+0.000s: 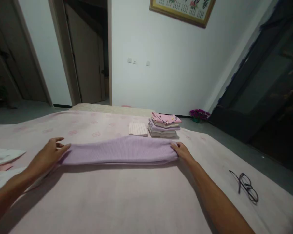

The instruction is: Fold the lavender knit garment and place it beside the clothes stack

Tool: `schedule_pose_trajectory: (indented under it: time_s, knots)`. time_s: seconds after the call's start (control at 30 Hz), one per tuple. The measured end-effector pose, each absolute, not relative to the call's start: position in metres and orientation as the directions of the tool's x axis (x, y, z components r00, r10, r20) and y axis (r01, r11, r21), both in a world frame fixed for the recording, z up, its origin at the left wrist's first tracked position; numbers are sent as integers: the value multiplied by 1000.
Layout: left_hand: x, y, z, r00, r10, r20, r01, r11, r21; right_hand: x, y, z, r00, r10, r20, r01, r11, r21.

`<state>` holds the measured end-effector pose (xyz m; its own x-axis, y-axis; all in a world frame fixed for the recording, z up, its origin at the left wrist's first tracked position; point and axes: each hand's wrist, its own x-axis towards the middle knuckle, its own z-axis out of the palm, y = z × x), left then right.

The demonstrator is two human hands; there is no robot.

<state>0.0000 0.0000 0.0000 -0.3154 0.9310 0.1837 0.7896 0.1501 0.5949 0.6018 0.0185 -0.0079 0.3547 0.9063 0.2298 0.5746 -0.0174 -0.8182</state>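
Note:
A lilac ribbed garment (122, 151) lies folded lengthwise into a long strip across the pink bedspread (127, 198). Its left end is pinched in my left hand (51, 151), between thumb and fingers, with the other fingers raised. My right hand (182, 151) grips the right end, fingers closed on the cloth. Just beyond the strip sits a small folded striped cloth (138, 128). To the right of that stands a stack of folded clothes (163, 126), topped by a pink printed piece. Which kind of garment the lilac one is, I cannot tell.
Black-framed glasses (247, 188) lie on the bedspread at the right. White patterned clothes (2, 157) lie at the left edge, partly behind my left arm. Purple flowers (199, 114) stand on the floor past the far right corner. A white wall (171, 74) rises behind.

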Motion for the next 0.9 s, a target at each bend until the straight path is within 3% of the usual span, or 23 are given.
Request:
schedule_pose_trajectory:
  time_s: [0.1,0.17,0.27,0.4,0.5,0.7,0.9]
  knots:
    - [22,-5,-19,-122,913,388,909,-55,414,598,9,-20,381,869,317,650,-8,-760]
    - [41,-14,-30,64,884,464,895,-256,364,592,-5,-26,262,858,443,775,86,-626]
    - [72,-23,-42,312,816,487,819,-490,297,579,-25,-29,-63,830,555,897,291,-333]
    - [104,-21,-50,452,771,449,761,-596,257,565,-38,-28,-264,780,567,887,428,-175]
    - [118,-15,-54,498,754,428,743,-626,238,562,-38,-27,-330,784,526,878,459,-134]
    - [126,-16,-54,504,790,349,740,-603,299,573,-38,-33,-242,871,426,918,348,-190]
    - [125,-12,-34,318,927,199,814,-375,443,565,-38,-20,-110,881,461,946,235,-223]
